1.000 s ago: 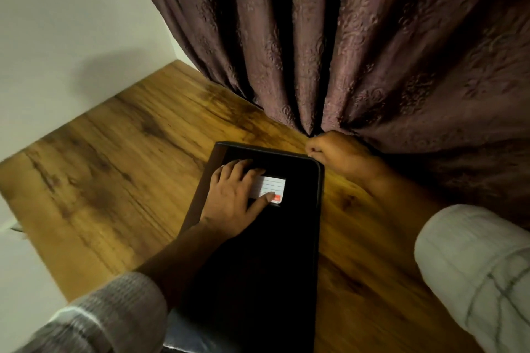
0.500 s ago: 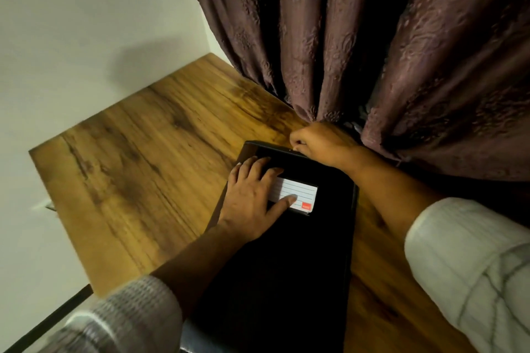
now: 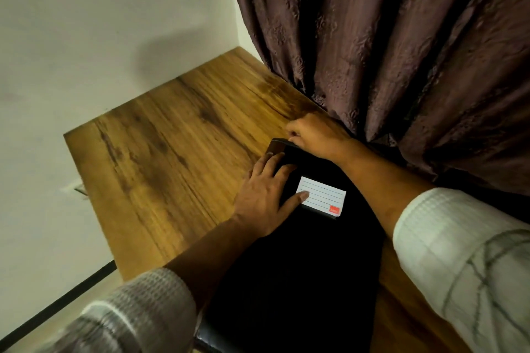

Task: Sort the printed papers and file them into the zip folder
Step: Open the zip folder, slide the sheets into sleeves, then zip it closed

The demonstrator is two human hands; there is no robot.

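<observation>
The black zip folder (image 3: 301,266) lies lengthwise on the wooden table (image 3: 172,137), reaching from the near edge toward the curtain. It looks closed. A white lined label (image 3: 321,195) with a small red mark sits on its cover. My left hand (image 3: 263,198) rests flat on the folder's left side, fingers spread and thumb touching the label. My right hand (image 3: 315,135) is at the folder's far left corner with its fingers pinched together at the edge. What they pinch is hidden. No printed papers are in view.
A heavy brown curtain (image 3: 387,37) hangs against the table's far right side, just behind my right hand. A pale wall (image 3: 86,23) bounds the left. Bare wood stretches left of the folder to the table's left edge.
My right hand has slid leftward along the folder's far edge, from the right corner to the left corner. The left hand stays pressed on the cover. The camera has shifted left.
</observation>
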